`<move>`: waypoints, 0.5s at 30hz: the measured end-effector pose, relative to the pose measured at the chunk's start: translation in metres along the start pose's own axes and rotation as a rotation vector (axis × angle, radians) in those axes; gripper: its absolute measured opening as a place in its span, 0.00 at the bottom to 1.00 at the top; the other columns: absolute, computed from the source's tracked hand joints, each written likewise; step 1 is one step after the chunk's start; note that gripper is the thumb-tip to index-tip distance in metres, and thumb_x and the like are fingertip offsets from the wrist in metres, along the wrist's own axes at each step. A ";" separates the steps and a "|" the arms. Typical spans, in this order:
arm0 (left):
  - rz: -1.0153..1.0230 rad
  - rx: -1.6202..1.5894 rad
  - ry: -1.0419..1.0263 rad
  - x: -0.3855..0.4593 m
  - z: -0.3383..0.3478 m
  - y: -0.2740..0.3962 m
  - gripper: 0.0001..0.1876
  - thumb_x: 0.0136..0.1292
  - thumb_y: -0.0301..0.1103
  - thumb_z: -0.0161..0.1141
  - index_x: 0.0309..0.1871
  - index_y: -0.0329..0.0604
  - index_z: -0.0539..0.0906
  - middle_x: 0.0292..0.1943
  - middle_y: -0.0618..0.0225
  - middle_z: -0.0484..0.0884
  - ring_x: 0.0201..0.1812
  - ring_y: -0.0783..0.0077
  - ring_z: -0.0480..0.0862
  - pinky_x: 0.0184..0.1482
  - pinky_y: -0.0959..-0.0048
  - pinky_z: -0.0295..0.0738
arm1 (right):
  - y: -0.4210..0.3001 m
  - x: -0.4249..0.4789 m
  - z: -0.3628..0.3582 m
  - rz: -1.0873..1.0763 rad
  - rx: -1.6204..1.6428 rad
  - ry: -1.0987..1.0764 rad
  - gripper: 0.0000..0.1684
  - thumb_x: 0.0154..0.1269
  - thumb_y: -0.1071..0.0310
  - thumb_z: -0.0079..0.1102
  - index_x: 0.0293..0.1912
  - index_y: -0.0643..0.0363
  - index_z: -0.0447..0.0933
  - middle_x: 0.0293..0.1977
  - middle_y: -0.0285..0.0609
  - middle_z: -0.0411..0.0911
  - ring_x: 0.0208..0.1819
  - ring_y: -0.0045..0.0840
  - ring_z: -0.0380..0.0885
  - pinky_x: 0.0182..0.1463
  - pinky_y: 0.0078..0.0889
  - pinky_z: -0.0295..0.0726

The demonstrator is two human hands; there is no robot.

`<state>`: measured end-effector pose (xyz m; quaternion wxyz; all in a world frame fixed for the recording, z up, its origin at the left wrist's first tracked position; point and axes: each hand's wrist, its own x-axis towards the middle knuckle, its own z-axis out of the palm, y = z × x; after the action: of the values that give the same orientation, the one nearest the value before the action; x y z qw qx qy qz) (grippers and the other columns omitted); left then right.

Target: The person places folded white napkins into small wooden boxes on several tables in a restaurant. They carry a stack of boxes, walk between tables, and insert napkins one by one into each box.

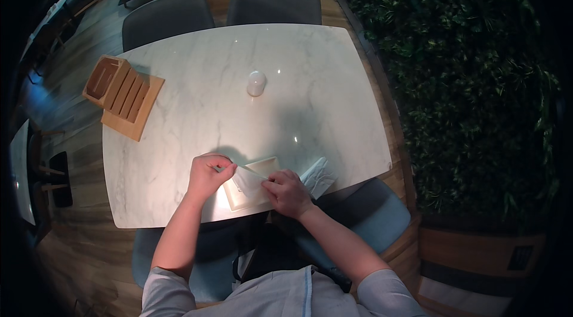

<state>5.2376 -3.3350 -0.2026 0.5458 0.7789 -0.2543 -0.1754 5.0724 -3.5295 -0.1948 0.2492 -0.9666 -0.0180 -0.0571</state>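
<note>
My left hand (209, 174) pinches one upper corner of a thin white sheet (246, 182), which looks like a paper napkin or tissue. The fingers of my right hand (287, 192) hold its other upper corner, so the top edge is stretched between both hands. Below it, a cream rectangular tray (233, 204) lies near the front edge of the marble-look table (188, 138). The sheet and my right hand cover part of the tray. Right of my right hand lies a crumpled white wrapper or folded paper (320, 178).
A white rounded jar or shaker (256, 83) stands mid-table. At the left edge is a slatted wooden holder (121, 93) on a wooden base. Grey chairs (274, 2) line the far side; blue-grey seats (376, 223) are near me. A leafy green wall (470, 93) borders the right.
</note>
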 end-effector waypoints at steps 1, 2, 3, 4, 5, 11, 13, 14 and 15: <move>0.001 -0.002 0.006 0.001 0.000 -0.001 0.06 0.56 0.28 0.74 0.29 0.37 0.89 0.30 0.65 0.89 0.32 0.72 0.85 0.37 0.74 0.78 | -0.005 0.002 -0.001 0.029 -0.011 -0.023 0.10 0.62 0.68 0.65 0.44 0.52 0.86 0.43 0.39 0.81 0.48 0.40 0.78 0.57 0.44 0.77; 0.001 -0.005 0.011 0.001 0.000 -0.002 0.06 0.56 0.28 0.74 0.28 0.36 0.88 0.30 0.64 0.89 0.32 0.72 0.85 0.37 0.73 0.78 | -0.009 0.004 -0.003 0.059 -0.022 -0.046 0.10 0.62 0.68 0.65 0.44 0.51 0.86 0.43 0.39 0.81 0.48 0.40 0.78 0.58 0.44 0.77; 0.002 -0.006 0.020 0.001 0.000 -0.003 0.06 0.56 0.28 0.74 0.28 0.36 0.88 0.30 0.64 0.89 0.32 0.72 0.85 0.37 0.73 0.78 | -0.013 0.007 -0.008 0.070 -0.026 -0.073 0.10 0.63 0.68 0.64 0.44 0.51 0.86 0.43 0.40 0.81 0.48 0.40 0.79 0.57 0.45 0.77; -0.006 -0.018 0.020 0.002 0.000 -0.005 0.06 0.56 0.28 0.74 0.28 0.36 0.88 0.30 0.64 0.89 0.32 0.72 0.85 0.37 0.73 0.78 | -0.018 0.010 -0.013 0.081 -0.030 -0.100 0.10 0.63 0.68 0.64 0.44 0.51 0.86 0.43 0.40 0.81 0.48 0.40 0.79 0.57 0.46 0.77; -0.015 -0.029 0.022 0.002 0.001 -0.008 0.06 0.56 0.28 0.74 0.28 0.36 0.87 0.29 0.64 0.89 0.32 0.72 0.85 0.37 0.73 0.78 | -0.019 0.013 -0.016 0.091 -0.034 -0.127 0.10 0.63 0.67 0.63 0.44 0.51 0.86 0.43 0.41 0.81 0.48 0.40 0.79 0.57 0.47 0.77; -0.053 -0.074 -0.008 0.008 0.005 -0.009 0.08 0.56 0.27 0.74 0.26 0.36 0.85 0.27 0.67 0.86 0.32 0.74 0.83 0.39 0.74 0.76 | 0.023 0.016 0.018 0.041 0.137 0.140 0.11 0.66 0.66 0.64 0.46 0.56 0.85 0.43 0.45 0.84 0.47 0.43 0.82 0.51 0.43 0.80; -0.079 -0.116 -0.021 0.007 0.003 -0.017 0.07 0.55 0.28 0.75 0.31 0.36 0.85 0.28 0.68 0.86 0.33 0.73 0.82 0.41 0.74 0.76 | 0.021 0.032 0.020 0.050 0.297 0.075 0.12 0.66 0.64 0.65 0.48 0.57 0.85 0.41 0.44 0.84 0.46 0.42 0.82 0.49 0.41 0.80; -0.090 -0.151 -0.031 0.004 0.004 -0.031 0.10 0.55 0.28 0.75 0.37 0.37 0.86 0.30 0.68 0.86 0.35 0.73 0.82 0.43 0.74 0.77 | 0.018 0.040 0.021 0.054 0.377 0.043 0.13 0.67 0.64 0.66 0.48 0.58 0.85 0.40 0.44 0.85 0.45 0.42 0.83 0.48 0.40 0.81; -0.100 -0.184 -0.045 0.001 0.004 -0.040 0.13 0.54 0.28 0.76 0.42 0.38 0.86 0.32 0.68 0.86 0.36 0.73 0.82 0.45 0.74 0.77 | 0.018 0.045 0.025 0.120 0.397 -0.009 0.13 0.66 0.63 0.67 0.48 0.57 0.85 0.39 0.43 0.85 0.44 0.40 0.83 0.48 0.39 0.81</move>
<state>5.2439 -3.3278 -0.2413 0.5998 0.7330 -0.2100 -0.2427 5.1204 -3.5330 -0.2199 0.4377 -0.8981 0.0275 -0.0334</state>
